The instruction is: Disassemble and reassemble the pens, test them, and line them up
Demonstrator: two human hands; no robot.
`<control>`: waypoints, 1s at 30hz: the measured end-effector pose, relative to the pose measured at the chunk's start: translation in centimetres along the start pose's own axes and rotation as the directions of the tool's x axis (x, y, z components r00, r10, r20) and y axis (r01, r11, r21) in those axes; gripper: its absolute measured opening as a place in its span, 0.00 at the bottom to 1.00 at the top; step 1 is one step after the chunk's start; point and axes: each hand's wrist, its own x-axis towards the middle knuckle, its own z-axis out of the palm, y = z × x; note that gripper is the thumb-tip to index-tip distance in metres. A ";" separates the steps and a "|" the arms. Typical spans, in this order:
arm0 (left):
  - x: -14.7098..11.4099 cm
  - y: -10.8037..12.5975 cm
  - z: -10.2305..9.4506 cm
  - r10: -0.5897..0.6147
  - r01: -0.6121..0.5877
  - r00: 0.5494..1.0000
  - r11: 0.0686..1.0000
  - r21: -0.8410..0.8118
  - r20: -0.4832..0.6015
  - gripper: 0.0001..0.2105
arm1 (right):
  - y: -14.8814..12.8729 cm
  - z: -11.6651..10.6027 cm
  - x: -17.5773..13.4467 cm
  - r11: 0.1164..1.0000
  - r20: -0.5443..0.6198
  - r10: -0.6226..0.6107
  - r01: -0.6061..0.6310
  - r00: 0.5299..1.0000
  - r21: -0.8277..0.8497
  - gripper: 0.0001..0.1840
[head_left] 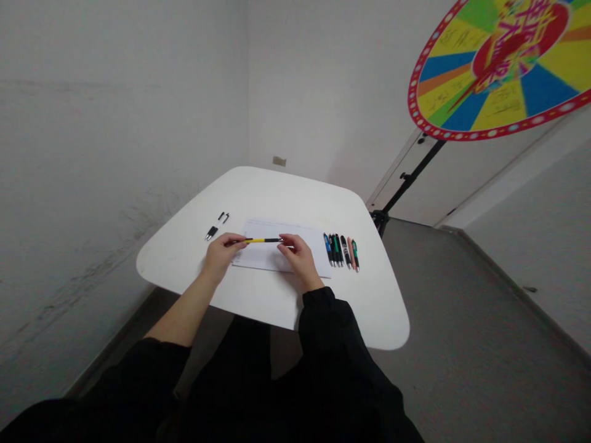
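Observation:
A yellow and black pen (257,240) is held level above a white sheet of paper (263,261). My left hand (222,253) pinches its left end between thumb and fingers. At the other end, the fingertips of my right hand (298,255) close on the pen's silver tip. The paper lies flat under both hands, with faint writing along its far edge. Right of the paper, several pens (336,251) in blue, green, black and pink lie side by side. To the left, two clear and black pens (217,226) rest next to each other.
The white table (300,191) has rounded corners and stands near the walls. A colourful prize wheel (503,67) on a black stand (410,178) rises at the right, beyond the table. A grey floor (462,307) shows at the right.

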 end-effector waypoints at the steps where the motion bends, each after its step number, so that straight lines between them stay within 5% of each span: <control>1: 0.0 0.0 0.0 0.003 -0.003 1.000 1.000 0.001 0.002 0.15 | 0.0 0.0 0.0 1.000 0.006 0.008 -0.008 1.000 -0.017 0.16; 9: -0.2 0.6 0.0 0.019 -0.021 0.999 0.998 0.067 0.033 0.15 | -0.4 0.2 -0.2 0.990 0.015 0.087 -0.084 0.996 -0.109 0.12; 17: -0.4 0.8 0.1 0.016 -0.020 0.997 0.998 0.058 0.072 0.14 | -0.2 0.0 -0.6 0.973 0.019 0.047 -0.042 0.999 -0.228 0.26; 22: -0.2 0.3 0.1 -0.025 0.024 0.999 0.999 0.030 0.042 0.15 | 0.0 0.0 -0.4 0.996 -0.019 0.056 -0.057 0.998 -0.070 0.20; 30: -0.2 0.3 0.1 -0.016 0.015 0.999 0.999 0.032 0.028 0.14 | -0.4 -0.2 -0.2 0.988 -0.003 0.014 -0.014 1.000 -0.157 0.12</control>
